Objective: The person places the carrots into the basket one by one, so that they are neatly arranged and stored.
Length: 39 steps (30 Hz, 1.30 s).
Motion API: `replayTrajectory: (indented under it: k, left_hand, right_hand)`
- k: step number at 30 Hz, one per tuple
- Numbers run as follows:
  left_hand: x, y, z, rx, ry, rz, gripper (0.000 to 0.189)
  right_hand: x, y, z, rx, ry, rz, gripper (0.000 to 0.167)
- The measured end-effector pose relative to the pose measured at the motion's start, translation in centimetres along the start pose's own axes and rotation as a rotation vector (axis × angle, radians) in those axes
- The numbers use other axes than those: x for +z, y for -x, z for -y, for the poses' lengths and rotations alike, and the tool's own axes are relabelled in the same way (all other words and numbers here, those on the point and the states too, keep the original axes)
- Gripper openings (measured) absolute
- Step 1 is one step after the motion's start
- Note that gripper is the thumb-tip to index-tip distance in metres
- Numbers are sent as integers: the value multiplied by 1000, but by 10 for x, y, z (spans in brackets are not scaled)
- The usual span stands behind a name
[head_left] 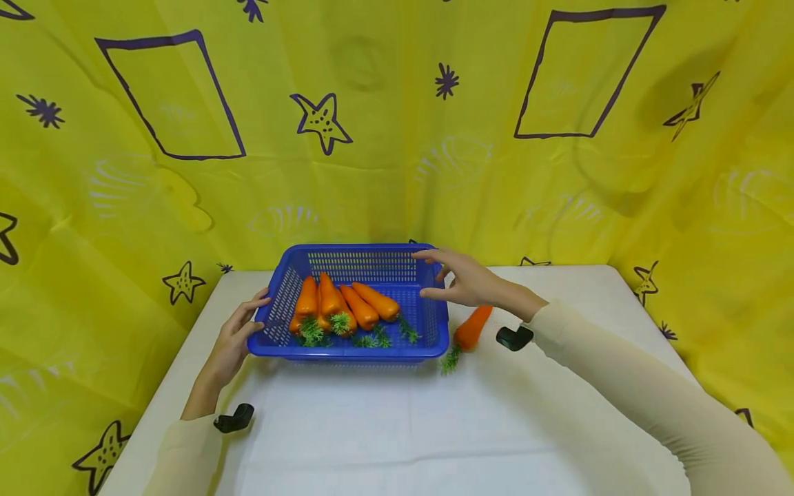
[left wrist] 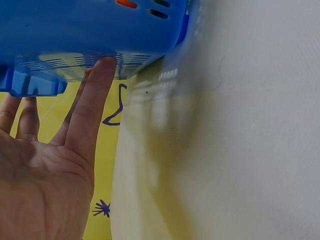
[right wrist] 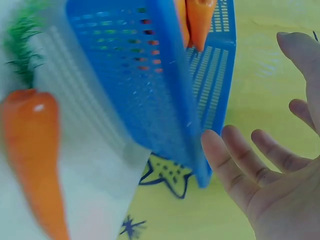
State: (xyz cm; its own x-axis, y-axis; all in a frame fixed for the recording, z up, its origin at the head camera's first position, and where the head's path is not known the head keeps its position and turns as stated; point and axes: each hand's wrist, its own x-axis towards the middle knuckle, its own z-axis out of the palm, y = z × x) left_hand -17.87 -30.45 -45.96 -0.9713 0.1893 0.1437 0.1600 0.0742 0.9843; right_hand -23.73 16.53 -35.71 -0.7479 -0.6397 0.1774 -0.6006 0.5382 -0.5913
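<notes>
A blue plastic basket with slotted walls holds several orange carrots with green leafy tops, bunched toward its left side. My left hand is at the basket's left end, its nearly straight fingers against the outside of the wall. Over the right end of the basket, my right hand has its fingers and thumb spread apart, with nothing between them. One more carrot lies outside the basket, just to its right, below the right hand; in the right wrist view this carrot shows whole except its tip.
A white cloth covers the table. Close behind and on both sides hangs a yellow curtain printed with dark stars and frames. A black wrist strap piece shows at the right sleeve, another black piece at the left.
</notes>
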Motion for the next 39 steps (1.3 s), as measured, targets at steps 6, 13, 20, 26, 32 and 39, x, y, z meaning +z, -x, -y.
replayTrajectory:
  k: [6,13,20,26,32,39]
  left_hand:
    - [0,0,1,8,10,0,45]
    - [0,-1,0,4,10,-2,45]
    - [-1,-1,0,3,13,5,45]
    - [-1,0,3,5,25,0,45]
    - [-1,-1,3,17,28,10,45]
    - [-2,0,3,17,35,12,46]
  right_hand:
    - [-5,36,-15,50,-62,-78,71]
    - [-4,71,-33,128,-88,-172,70]
    - [4,89,-46,225,-84,-240,66]
    - [17,95,-54,297,-76,-263,64]
    - [32,94,-60,393,-68,-255,65]
    - [46,87,-68,493,-68,-238,65]
